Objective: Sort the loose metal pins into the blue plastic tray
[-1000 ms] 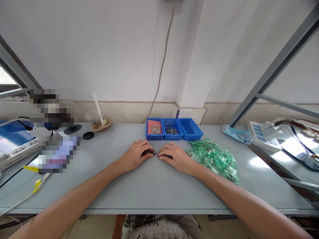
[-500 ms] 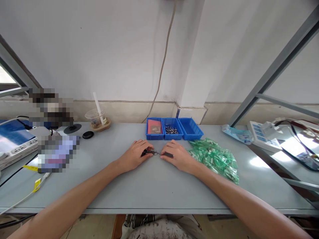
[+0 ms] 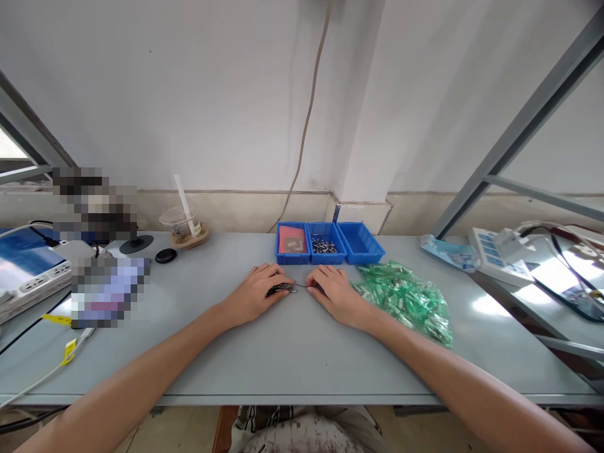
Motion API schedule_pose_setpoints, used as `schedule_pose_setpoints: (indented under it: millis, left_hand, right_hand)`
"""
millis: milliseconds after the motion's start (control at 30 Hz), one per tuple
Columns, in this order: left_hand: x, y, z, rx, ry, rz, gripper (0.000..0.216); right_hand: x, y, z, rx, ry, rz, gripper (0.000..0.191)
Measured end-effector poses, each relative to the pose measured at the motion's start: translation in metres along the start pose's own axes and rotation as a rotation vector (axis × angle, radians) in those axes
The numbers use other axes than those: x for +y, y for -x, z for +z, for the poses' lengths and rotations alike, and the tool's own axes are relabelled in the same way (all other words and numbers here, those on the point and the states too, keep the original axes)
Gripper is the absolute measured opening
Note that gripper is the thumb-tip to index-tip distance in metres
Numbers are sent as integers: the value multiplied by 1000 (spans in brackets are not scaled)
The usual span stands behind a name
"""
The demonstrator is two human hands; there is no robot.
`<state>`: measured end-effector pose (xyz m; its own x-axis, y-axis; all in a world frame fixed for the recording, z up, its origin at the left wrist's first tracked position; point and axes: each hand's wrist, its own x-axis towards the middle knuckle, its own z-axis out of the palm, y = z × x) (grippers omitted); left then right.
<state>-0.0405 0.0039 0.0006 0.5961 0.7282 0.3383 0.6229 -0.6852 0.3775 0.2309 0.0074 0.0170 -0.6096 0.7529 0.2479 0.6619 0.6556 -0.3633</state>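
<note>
My left hand rests on the grey table, fingers curled round a bunch of small dark and shiny metal pieces whose ends stick out past the thumb. Opposite it, my right hand is closed in a pinch. A thin dark piece runs from those fingertips towards the left fingertips; its kind is too small to make out. Just behind the hands, the middle blue bin contains many small metal pins or screws.
A blue bin with a pink sheet stands left of the middle one, another blue bin right. Green plastic bags lie beside my right forearm. Further off are a plastic cup, a black disc and power strips.
My right fingers have shifted slightly, and the dark strip that showed under them is out of sight. A thin piece now spans the gap between the hands. The left hand stays put.
</note>
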Motion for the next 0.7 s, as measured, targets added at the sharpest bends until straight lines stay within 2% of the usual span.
schedule_pose_setpoints:
  millis: [200,400,567,700]
  left_hand:
    - [3,0,-2,18,10,16,25]
    - [2,-1,-3,0,9,20,20]
    - [2,-1,-2,-2,21,16,20]
    - [3,0,-3,3,13,8,20]
  right_hand:
    - [1,0,-2,53,-139,62,7]
    - [-2,-3,-7,107,-152,46,25]
    - [-1,-4,-5,161,-167,73,16]
    - [4,-4,-3,191,-206,79,19]
